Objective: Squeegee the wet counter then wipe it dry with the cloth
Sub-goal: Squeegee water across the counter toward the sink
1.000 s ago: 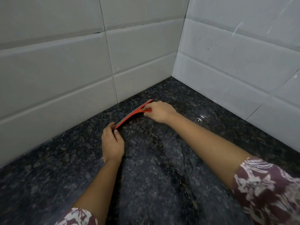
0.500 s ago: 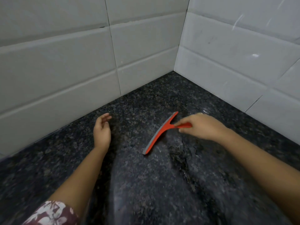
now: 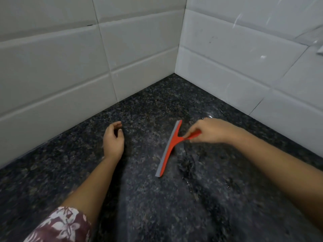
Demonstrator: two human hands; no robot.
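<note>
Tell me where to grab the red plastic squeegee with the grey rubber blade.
Grip the red plastic squeegee by its short stub handle, coming from the right, as the right hand does now. The handle branches off the blade's middle on that side, and the grey rubber edge faces left on the dark speckled granite counter.

- Dim, flat indoor light; soft glare on the wet bench (image 3: 208,117).
- Wide-angle bending of the wall tiles (image 3: 52,55).
- Slight blur at frame edges.
</note>
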